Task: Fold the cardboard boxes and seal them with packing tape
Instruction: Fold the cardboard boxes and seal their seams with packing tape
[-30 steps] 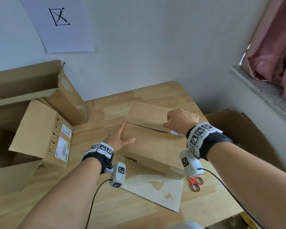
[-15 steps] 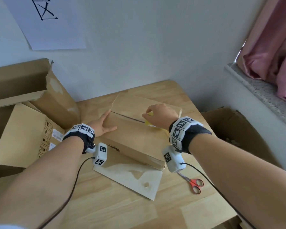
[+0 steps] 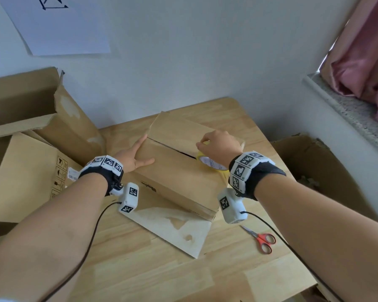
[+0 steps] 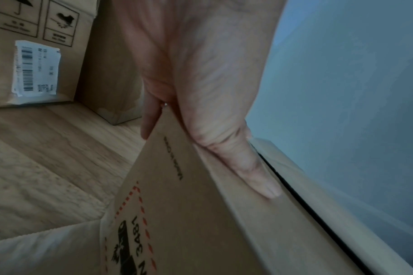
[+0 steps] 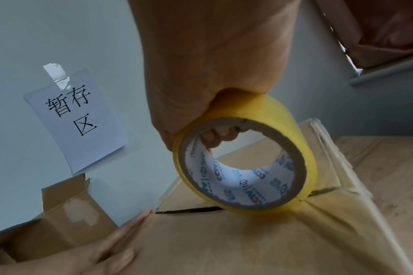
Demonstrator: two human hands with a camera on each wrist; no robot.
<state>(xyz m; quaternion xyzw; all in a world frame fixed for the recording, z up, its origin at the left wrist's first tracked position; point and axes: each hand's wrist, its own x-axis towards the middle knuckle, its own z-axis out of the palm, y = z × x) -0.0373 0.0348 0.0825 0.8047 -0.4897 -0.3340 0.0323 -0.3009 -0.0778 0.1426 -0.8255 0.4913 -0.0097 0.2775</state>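
On the bench (image 3: 140, 269), box: the cardboard box (image 3: 179, 171) sits mid-bench, top flaps folded down, a dark seam (image 3: 172, 149) gaping between them
Tape: I have the yellow tape roll (image 5: 245, 167) standing on the seam at its right end
Right grip: my right hand (image 3: 218, 144) is curled round the roll, fingertips through the core
Left grip: my left hand (image 3: 133, 155) lies flat with fingers straight, pressing the near flap at the left corner
Doing it well: I judge I should draw the roll leftward along the seam, keeping the flaps pressed level
Room: scissors (image 3: 262, 239) lie near right; open cartons (image 3: 31, 149) crowd the left; wall close behind
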